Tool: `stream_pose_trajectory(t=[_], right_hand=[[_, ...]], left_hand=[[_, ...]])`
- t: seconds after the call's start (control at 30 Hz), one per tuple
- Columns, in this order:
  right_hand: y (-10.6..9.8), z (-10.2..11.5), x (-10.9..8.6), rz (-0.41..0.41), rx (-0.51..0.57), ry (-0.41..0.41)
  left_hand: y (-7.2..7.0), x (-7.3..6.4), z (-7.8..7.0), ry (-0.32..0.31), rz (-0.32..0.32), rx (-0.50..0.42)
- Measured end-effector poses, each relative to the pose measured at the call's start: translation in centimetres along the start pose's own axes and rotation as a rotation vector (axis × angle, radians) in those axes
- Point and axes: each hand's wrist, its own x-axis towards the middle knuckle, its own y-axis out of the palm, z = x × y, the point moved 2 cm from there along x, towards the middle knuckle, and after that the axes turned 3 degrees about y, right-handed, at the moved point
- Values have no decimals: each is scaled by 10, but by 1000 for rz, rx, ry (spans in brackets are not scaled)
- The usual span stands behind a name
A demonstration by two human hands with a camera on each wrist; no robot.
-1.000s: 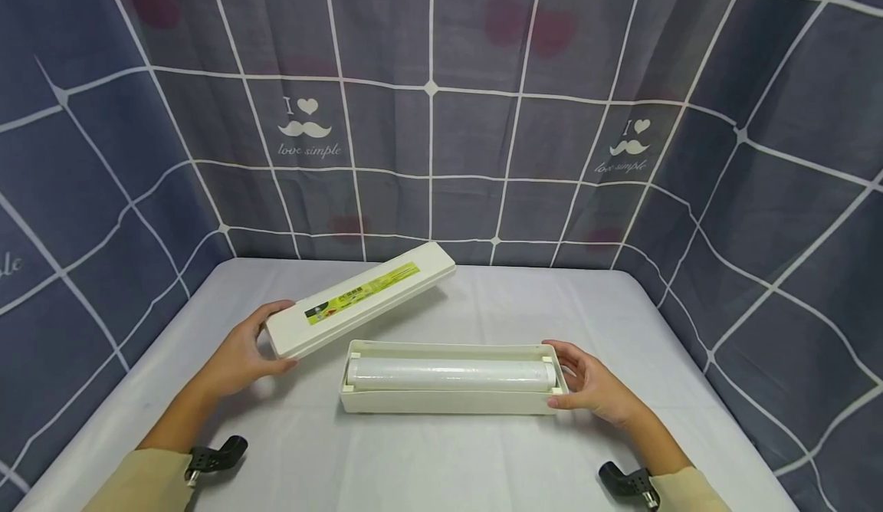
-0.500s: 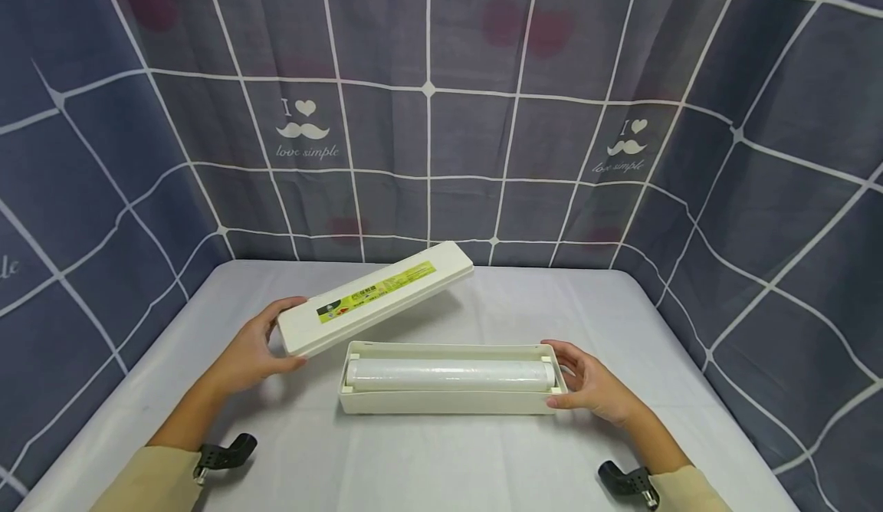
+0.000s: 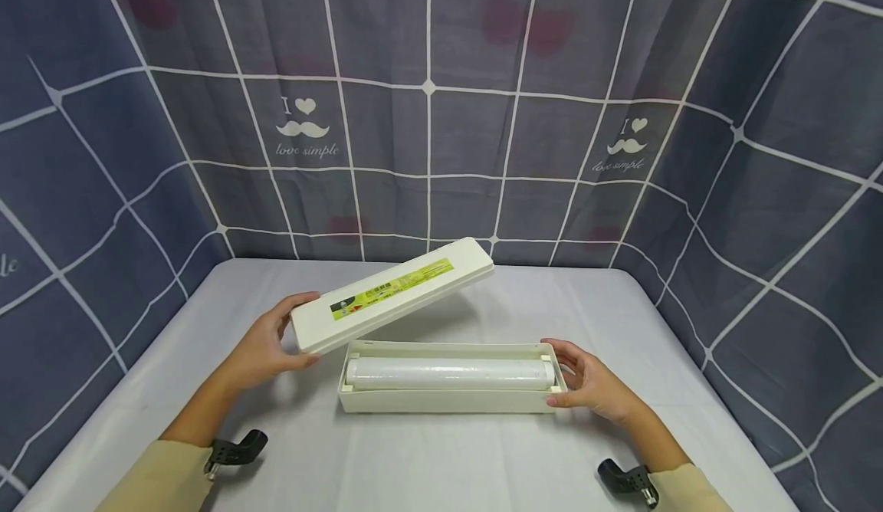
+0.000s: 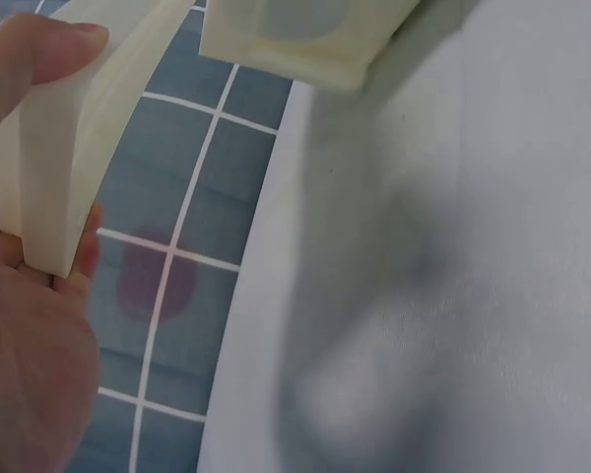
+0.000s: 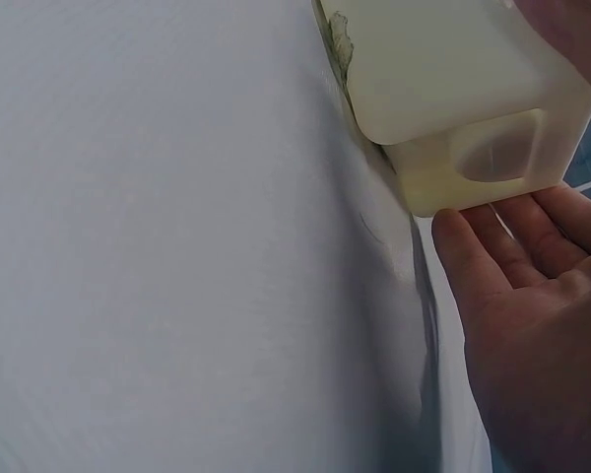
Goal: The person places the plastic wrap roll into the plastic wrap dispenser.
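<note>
In the head view my left hand (image 3: 260, 343) grips the left end of a long white lid (image 3: 375, 309) with a yellow-green label. The lid is tilted, its right end farther back, and is held above the table behind an open cream box (image 3: 441, 402). Inside the box lies a roll of plastic wrap (image 3: 451, 374). My right hand (image 3: 599, 389) holds the box's right end, thumb at the front and fingers at the back. The left wrist view shows thumb and fingers on opposite sides of the lid (image 4: 49, 177). Fingers touch the box end (image 5: 473, 168) in the right wrist view.
A white cloth (image 3: 441, 466) covers the table. Grey-blue checked curtains (image 3: 483, 136) stand at the back and both sides. Black camera mounts (image 3: 237, 448) sit on both wrists.
My left hand has carried the lid to the right, over toward the back of the box. The right hand and the box have stayed in place.
</note>
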Motion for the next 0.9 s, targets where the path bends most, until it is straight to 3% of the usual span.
stream_pose_trajectory(t=[0.9], right_hand=[[-1,-3,0,7,49,19]], left_hand=[[24,15,-19,56,139,-136]])
